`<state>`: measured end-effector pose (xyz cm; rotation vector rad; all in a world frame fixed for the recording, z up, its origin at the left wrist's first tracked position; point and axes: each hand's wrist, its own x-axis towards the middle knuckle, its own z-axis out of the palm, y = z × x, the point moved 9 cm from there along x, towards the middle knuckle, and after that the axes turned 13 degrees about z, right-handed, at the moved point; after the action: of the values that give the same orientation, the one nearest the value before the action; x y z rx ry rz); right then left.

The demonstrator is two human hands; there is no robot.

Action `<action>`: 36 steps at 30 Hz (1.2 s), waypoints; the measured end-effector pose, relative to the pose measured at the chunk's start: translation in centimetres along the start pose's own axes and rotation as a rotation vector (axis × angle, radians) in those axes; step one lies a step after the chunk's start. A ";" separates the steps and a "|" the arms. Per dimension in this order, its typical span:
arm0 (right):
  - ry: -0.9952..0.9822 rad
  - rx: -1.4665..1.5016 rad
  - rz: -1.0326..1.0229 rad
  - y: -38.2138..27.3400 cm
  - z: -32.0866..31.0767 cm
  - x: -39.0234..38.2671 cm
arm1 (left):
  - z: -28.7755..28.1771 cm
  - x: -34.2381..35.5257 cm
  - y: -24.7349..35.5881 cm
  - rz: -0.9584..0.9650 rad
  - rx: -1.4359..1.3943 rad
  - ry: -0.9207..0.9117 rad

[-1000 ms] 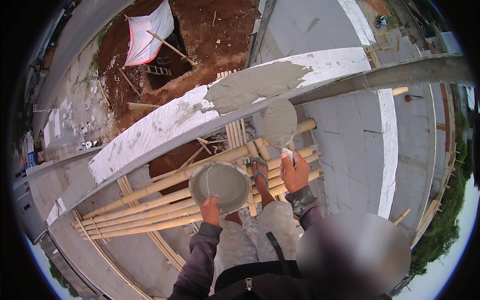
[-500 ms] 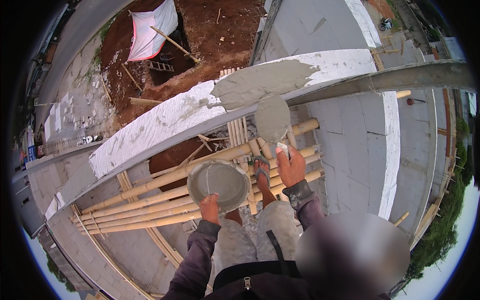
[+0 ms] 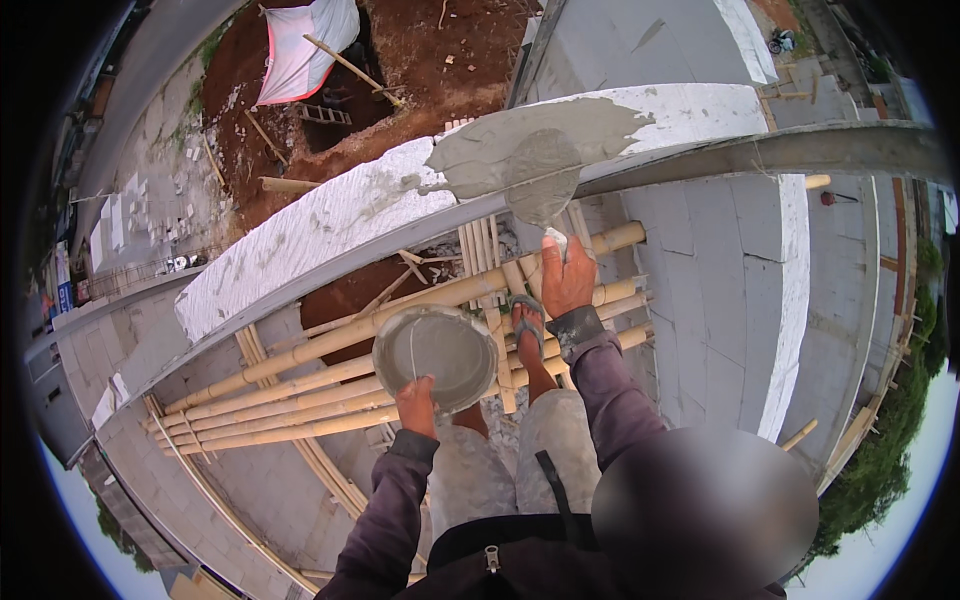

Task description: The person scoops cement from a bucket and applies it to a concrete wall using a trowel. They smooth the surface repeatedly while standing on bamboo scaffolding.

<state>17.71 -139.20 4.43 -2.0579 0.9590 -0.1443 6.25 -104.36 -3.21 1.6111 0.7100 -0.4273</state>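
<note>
My left hand (image 3: 416,405) is closed on the thin handle of a round bucket (image 3: 483,385) that holds wet grey mortar (image 3: 435,350). In my right hand (image 3: 568,278) is the pale grip of a trowel (image 3: 543,178), its rounded blade coated in mortar. That blade overlaps the near edge of a white block wall top (image 3: 330,225). A wide patch of wet mortar (image 3: 480,155) covers the middle of the wall top around it. Whether the blade presses on the patch or hovers just over it, I cannot tell.
Bamboo poles (image 3: 300,408) form a scaffold under me, with my sandalled foot (image 3: 527,325) on it. A long grey beam (image 3: 840,150) crosses at the right. Far below lie red soil, a pit and a white-pink tarp (image 3: 308,45). Grey block walls (image 3: 700,290) stand to the right.
My right hand and the trowel have moved up and slightly left, bringing the blade from beside the wall onto its mortar-covered top. The bucket in my left hand has hardly moved.
</note>
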 end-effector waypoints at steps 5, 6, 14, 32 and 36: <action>-0.126 -0.073 0.186 5.8 -0.7 -5.2 | 0.2 0.1 0.1 0.037 0.033 -0.036; -0.132 -0.050 0.214 6.9 -1.3 -6.3 | 0.1 -0.1 -0.3 -0.016 -0.017 -0.010; 0.006 0.020 0.336 11.5 -8.1 -2.6 | 1.4 0.0 -0.8 -0.029 -0.034 -0.038; -0.091 0.068 0.253 6.1 -13.5 3.9 | 4.6 -0.2 -1.1 0.034 0.014 -0.084; -0.056 0.039 0.162 6.1 -14.0 2.9 | 5.2 -0.4 -1.8 0.003 0.007 -0.084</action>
<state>10.34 -152.35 8.33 -1.9291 1.0751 -0.0193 5.35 -109.44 -5.18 1.5910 0.6434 -0.4921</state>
